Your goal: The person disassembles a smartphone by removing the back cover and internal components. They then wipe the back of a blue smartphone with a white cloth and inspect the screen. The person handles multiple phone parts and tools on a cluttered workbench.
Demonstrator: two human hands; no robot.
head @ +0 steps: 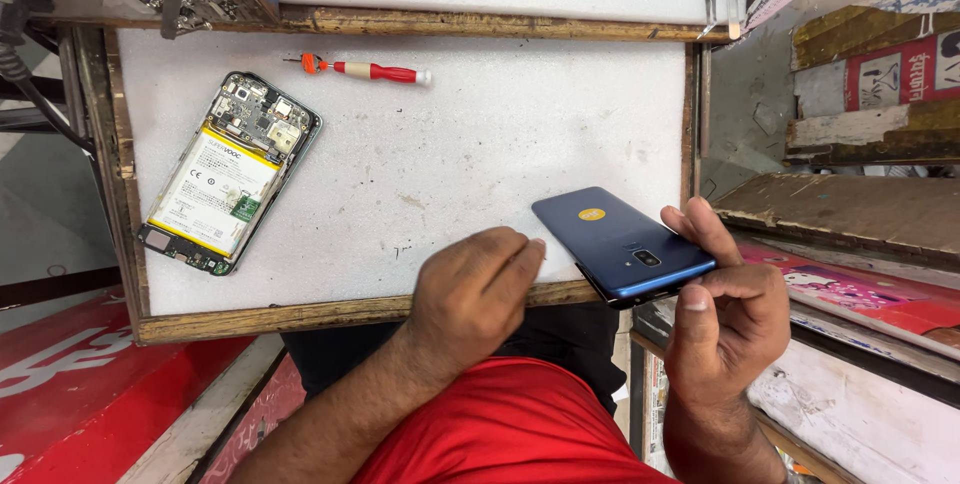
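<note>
the white padded surface [500,144], framed in worn wood, filled most of the view. on its left lay an opened phone [228,172], back cover off, with its white and yellow battery and circuit board showing. near the lower right corner the blue phone [622,242] lay back-side up, partly over the wooden edge, a small yellow sticker and the camera lens facing the viewer. the right hand [725,309] gripped it at the near right corner, thumb pressed on the end edge and fingers curled around the far side. the left hand [475,289] rested knuckles-up on the surface just beside the phone's left end, fingers loosely curled; whether they touched it could not be told, and it seemed to hold nothing. the blue phone looked light, stiff and glossy, so likely slippery and apt to crack if dropped; the side edges looked the safest place to take hold, away from the lens. smallest, a red and white screwdriver [370,70] lay near the top of the surface, well apart from both hands.
</note>
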